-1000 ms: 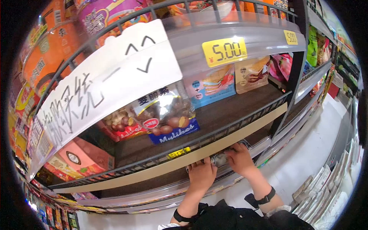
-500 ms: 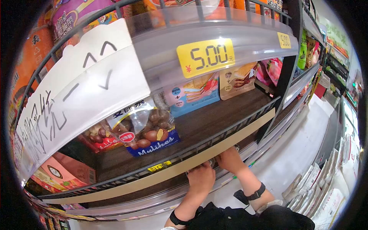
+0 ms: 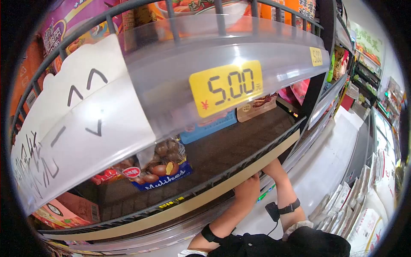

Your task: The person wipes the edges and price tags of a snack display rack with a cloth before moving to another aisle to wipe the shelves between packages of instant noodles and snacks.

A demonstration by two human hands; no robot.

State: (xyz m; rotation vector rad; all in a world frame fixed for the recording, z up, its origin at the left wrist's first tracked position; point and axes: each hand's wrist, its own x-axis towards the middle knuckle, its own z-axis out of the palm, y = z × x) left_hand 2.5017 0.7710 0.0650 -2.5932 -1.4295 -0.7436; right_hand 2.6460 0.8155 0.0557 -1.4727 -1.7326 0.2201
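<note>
My left hand (image 3: 248, 187) reaches in under the beige front strip (image 3: 222, 187) of the shelf, knuckles up, its fingertips out of sight. Just to its right, my right hand (image 3: 274, 168) goes under the same strip, with its fingers hidden too. What either hand touches on the level below cannot be seen. On the shelf above them lie a Mulikes bag of brown round snacks (image 3: 165, 169), a blue snack pouch (image 3: 209, 127) and a tan pouch (image 3: 257, 108). Black bands circle both forearms.
Close in front hangs a clear price rail with a yellow 5.00 tag (image 3: 227, 88) and a handwritten white card (image 3: 92, 98). A black wire rail (image 3: 197, 186) edges the shelf. A pink box (image 3: 68, 210) sits at left; white packages (image 3: 364, 210) stand at lower right.
Both hands have shifted to the right along the shelf edge and are still partly beneath it. My view has moved nearer the upper price rail, which now covers more of the pouches.
</note>
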